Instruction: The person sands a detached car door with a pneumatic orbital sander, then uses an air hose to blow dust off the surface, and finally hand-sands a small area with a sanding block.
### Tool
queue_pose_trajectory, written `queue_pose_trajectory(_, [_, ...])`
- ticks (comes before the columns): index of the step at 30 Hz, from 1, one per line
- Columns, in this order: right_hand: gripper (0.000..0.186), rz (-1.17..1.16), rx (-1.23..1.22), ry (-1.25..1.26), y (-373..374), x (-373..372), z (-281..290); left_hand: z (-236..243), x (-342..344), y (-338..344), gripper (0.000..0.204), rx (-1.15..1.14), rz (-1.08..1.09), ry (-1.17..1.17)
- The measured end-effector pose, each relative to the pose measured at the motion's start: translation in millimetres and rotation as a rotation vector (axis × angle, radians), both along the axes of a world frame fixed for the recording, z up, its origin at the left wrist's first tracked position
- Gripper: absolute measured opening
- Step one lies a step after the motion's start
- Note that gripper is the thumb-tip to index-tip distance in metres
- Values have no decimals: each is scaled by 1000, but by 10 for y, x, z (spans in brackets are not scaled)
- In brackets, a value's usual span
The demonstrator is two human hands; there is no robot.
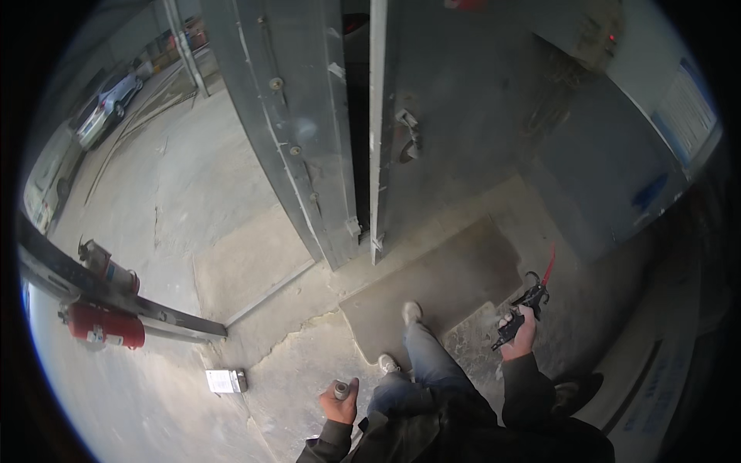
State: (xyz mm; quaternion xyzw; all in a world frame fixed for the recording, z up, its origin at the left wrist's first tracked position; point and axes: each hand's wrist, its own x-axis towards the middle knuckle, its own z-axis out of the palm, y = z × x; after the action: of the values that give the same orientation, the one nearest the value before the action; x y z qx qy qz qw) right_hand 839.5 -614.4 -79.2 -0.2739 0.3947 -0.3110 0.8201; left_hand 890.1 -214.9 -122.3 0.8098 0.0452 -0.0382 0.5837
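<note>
My right hand (523, 336) is closed round the grip of a black pistol-shaped tool (531, 297). A thin red piece (549, 264) sticks out from the tool's far end. Lower down and to the left, my left hand (337, 403) wraps a small grey cylinder (341, 390), seen nearly end on; its kind I cannot make out. Both hands are held in front of my body, apart from each other. Ahead stands a grey metal door (455, 116) with a handle (408, 135), parted by a dark gap from a grey metal panel (297, 116).
A grey mat (455, 270) lies before the door, near my shoes. To the left, a metal box (225, 380) sits on the concrete floor below a red fire extinguisher (104, 325) and a metal post (162, 311). Parked cars (108, 108) stand far left. A notice board (685, 114) hangs right.
</note>
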Motion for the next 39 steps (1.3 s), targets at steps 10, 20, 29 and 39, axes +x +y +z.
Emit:
queue_pose_trajectory(10, [15, 178, -2, -208, 17, 1197, 119, -118, 110, 52, 44, -53, 349, -140])
queue_pose_trajectory(20, [16, 447, 161, -228, 436, 2140, 308, 125, 536, -211, 17, -165, 209, 20])
queue_pose_trajectory(29, [14, 1302, 231, -325, 2551, 2756, 1147, 983, 777, -323, 34, -56, 333, -151])
queue_pose_trajectory(39, [16, 1707, 117, -441, 4894, 1520, 1066, 1230, -349, 914, 37, 218, 984, -179])
